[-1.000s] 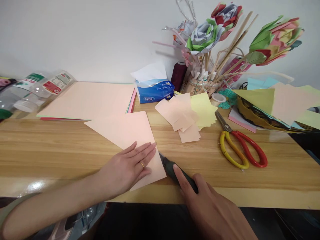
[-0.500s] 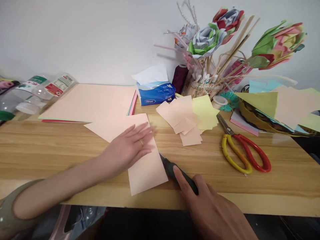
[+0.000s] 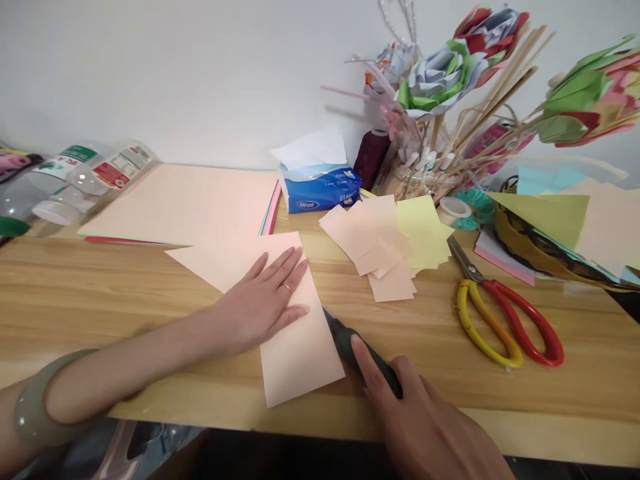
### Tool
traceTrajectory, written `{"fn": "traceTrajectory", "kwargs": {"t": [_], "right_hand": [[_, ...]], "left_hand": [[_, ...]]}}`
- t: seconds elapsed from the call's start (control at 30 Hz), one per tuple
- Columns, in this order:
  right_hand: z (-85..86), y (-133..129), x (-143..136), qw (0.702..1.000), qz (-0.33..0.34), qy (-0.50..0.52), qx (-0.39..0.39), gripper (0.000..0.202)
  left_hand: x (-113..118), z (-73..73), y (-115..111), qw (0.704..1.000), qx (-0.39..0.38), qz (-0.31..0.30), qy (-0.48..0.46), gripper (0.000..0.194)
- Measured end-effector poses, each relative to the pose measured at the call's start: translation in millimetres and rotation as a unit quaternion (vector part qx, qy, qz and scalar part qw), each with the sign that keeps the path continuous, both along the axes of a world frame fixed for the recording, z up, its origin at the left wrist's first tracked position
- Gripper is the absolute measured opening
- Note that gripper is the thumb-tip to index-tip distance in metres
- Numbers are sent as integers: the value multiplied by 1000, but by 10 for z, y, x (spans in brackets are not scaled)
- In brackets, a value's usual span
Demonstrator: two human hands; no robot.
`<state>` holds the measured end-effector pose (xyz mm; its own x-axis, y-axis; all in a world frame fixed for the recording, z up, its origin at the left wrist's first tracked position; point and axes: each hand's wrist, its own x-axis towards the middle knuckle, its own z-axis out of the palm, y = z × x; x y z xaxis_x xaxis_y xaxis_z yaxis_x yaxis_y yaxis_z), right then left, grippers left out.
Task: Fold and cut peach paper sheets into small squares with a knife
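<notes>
A folded peach paper (image 3: 303,353) lies on the wooden table, one pointed corner reaching left. My left hand (image 3: 263,300) rests flat on it with the fingers spread, a thin ring on one finger. My right hand (image 3: 415,407) is wrapped round a dark green knife (image 3: 367,353), its index finger stretched along the handle. The blade points up and left, beside the right edge of the folded paper. Small peach squares (image 3: 373,233) and yellow squares (image 3: 423,230) overlap beyond the knife.
Red and yellow scissors (image 3: 500,307) lie at the right. Behind are a paper stack (image 3: 185,200), a blue tissue pack (image 3: 320,187), plastic bottles (image 3: 67,173) and paper flowers (image 3: 440,77). A basket (image 3: 530,247) with coloured paper stands at the far right.
The view has shifted, so the scissors and flowers appear farther right. My left hand has come to rest, its fingers now sharp. The knife stays in my right hand beside the paper edge.
</notes>
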<state>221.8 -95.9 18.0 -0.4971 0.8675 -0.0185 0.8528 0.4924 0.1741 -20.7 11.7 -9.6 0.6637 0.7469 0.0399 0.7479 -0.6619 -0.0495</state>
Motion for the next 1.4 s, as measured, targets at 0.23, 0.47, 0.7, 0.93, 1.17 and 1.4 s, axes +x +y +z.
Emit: {"fn": "traceTrajectory", "kwargs": {"t": [0.23, 0.47, 0.7, 0.93, 1.17, 1.4], "right_hand": [[17, 30, -82, 999, -27, -6, 22, 82], [-17, 169, -31, 998, 35, 13, 47, 84], [33, 224, -121, 999, -4, -25, 36, 82], [69, 279, -162, 999, -2, -36, 31, 81], [85, 357, -196, 998, 9, -46, 42, 78], [-8, 438, -165, 995, 40, -19, 91, 78]], "left_hand": [[0, -7, -2, 1000, 1, -1, -2, 70], [-8, -52, -4, 1000, 18, -3, -19, 67], [-2, -39, -7, 1000, 19, -3, -14, 68], [4, -32, -11, 1000, 15, 0, -19, 68], [17, -15, -13, 1000, 13, 0, -9, 70], [28, 5, -23, 1000, -10, 13, -6, 73]]}}
